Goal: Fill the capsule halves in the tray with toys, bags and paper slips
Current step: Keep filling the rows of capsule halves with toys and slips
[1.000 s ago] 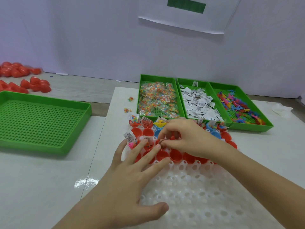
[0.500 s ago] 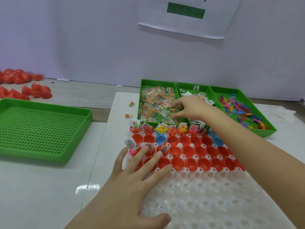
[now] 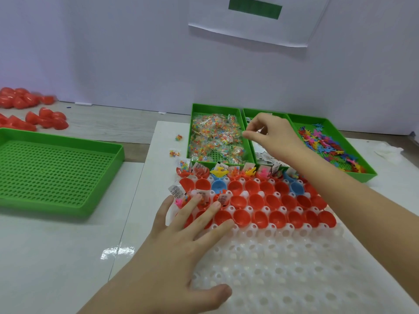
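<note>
A white dimpled tray [image 3: 283,268] holds rows of red capsule halves [image 3: 256,200] and a few blue ones [image 3: 218,185] at its far end. The back row and some halves at the left carry toys, bags and slips. My left hand [image 3: 181,245] lies flat on the tray's left side, fingers spread over the red halves. My right hand [image 3: 272,134] hovers over the green bin of candy bags [image 3: 190,137], pinching a small clear bag [image 3: 249,133] between thumb and fingertips. Beside it are the paper slips [image 3: 264,156] and the coloured toys [image 3: 328,148], each in a green bin.
An empty green perforated tray [image 3: 68,209] sits at the left. Loose red capsule halves [image 3: 45,118] are piled at the far left. Two stray bags [image 3: 178,138] lie on the table left of the bins. A white wall stands behind.
My right hand left the capsule rows, reached back to the bag bin and now lifts with a pinch. My left hand stayed flat on the tray.
</note>
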